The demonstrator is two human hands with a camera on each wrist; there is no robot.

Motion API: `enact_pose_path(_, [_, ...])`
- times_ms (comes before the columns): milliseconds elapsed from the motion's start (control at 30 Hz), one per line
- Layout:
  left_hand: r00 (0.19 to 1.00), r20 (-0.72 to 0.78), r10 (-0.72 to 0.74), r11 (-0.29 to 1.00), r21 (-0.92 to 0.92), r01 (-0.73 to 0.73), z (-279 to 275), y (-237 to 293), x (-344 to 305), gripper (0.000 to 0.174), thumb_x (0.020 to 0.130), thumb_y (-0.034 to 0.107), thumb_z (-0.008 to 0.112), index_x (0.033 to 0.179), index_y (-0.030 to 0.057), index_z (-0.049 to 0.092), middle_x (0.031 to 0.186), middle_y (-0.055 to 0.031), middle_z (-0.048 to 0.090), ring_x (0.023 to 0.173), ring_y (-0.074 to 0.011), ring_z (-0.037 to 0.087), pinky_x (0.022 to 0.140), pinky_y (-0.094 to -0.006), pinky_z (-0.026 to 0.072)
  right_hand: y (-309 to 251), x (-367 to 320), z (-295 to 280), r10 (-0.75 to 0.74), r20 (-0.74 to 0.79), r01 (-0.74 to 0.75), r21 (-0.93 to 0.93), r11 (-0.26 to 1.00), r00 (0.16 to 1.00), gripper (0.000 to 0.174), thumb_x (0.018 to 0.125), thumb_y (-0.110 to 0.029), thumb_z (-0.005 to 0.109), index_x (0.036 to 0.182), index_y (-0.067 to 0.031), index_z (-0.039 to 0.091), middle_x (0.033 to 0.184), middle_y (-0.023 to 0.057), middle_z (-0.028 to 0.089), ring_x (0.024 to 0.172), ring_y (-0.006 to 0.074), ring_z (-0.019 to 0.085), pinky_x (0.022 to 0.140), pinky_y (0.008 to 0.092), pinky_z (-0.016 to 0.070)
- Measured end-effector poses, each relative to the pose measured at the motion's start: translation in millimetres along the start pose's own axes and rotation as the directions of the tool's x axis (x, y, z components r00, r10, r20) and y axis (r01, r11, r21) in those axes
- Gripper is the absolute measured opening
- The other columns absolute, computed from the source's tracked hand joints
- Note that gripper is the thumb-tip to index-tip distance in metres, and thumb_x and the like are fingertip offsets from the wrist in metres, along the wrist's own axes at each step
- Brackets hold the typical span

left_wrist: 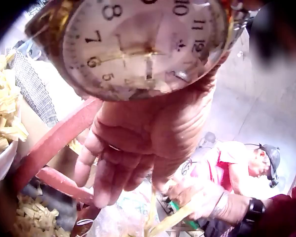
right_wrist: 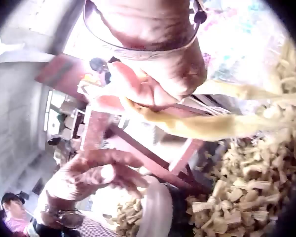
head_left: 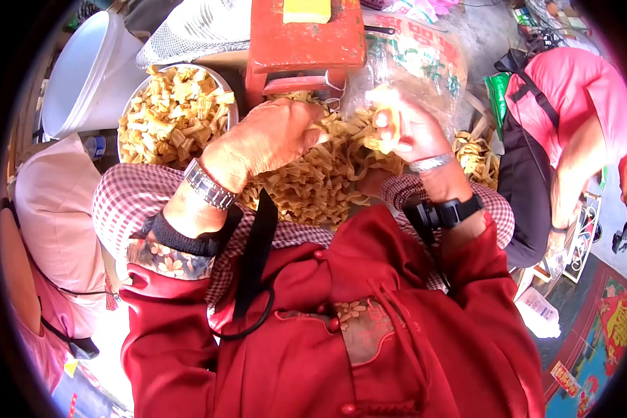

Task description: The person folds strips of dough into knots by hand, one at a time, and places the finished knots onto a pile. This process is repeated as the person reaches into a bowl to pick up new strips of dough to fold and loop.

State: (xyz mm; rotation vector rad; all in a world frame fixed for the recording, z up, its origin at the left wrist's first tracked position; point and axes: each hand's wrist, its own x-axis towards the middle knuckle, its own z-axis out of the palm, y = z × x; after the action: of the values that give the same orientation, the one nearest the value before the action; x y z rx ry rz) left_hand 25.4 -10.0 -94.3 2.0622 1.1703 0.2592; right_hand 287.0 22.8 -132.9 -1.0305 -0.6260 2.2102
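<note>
My right hand [head_left: 418, 132] grips long, flat yellowish dried strips [right_wrist: 197, 126] that hang out past the fingers in the right wrist view. To its left in the head view, my left hand [head_left: 275, 132] hovers over a heap of folded, knotted dried strips [head_left: 306, 181]. Its fingers [left_wrist: 108, 182] are loosely extended, and thumb and fingers stand apart with nothing between them in the right wrist view. A round bowl [head_left: 234, 111] beside the left wrist is piled with similar pieces [head_left: 174, 104].
A red wooden stool [head_left: 306, 45] stands just beyond the hands, a yellow block [head_left: 306, 10] on top. Behind the right hand lies a clear printed plastic bag [head_left: 425, 59]. A white bucket [head_left: 76, 76] leans at far left. A person in pink [head_left: 571, 90] sits on the right.
</note>
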Motion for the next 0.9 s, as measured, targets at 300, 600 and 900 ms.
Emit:
enact_pose_path(300, [0.998,-0.041,0.046,0.652,-0.756,-0.061,2.3,26.6,7.2,0.041,0.097,0.035,0.045,0.106,-0.0024,0.059,0.094,-0.0071,0.063,0.088,-0.0151,0.057,0.083,-0.0292,0.0454,-16.7,-42.1,87.4,-0.273,0.158,0.274,0.017,0.962,0.949,0.044,0.096,-0.040,0.045,0.126,-0.0083,0.046,0.078,0.0091,0.061,0.065,0.0244,0.061,0.049,0.0317,0.0469])
enact_pose_path(600, [0.964,-0.199,0.178,0.757,-0.598,-0.263,-5.6,64.0,-6.2,0.041,0.096,0.030,0.048,0.122,-0.0011,0.054,0.118,-0.0087,0.059,0.110,-0.0166,0.053,0.098,-0.0307,0.0384,-51.4,-54.6,85.5,-0.353,0.374,0.273,0.251,0.929,0.858,0.045,0.096,-0.037,0.043,0.129,-0.0073,0.043,0.088,0.0109,0.064,0.078,0.0281,0.063,0.051,0.0302,0.0478])
enact_pose_path(900, [0.981,-0.192,0.034,0.308,-0.932,-0.193,-9.9,93.6,3.3,0.033,0.094,0.016,0.045,0.122,0.0015,0.055,0.113,-0.0060,0.059,0.106,-0.0142,0.052,0.096,-0.0279,0.0379,-74.1,-94.4,102.1,-0.438,0.483,0.603,-0.265,0.753,0.759,0.056,0.095,-0.037,0.047,0.140,-0.0092,0.030,0.098,0.0096,0.057,0.090,0.0221,0.059,0.044,0.0188,0.0415])
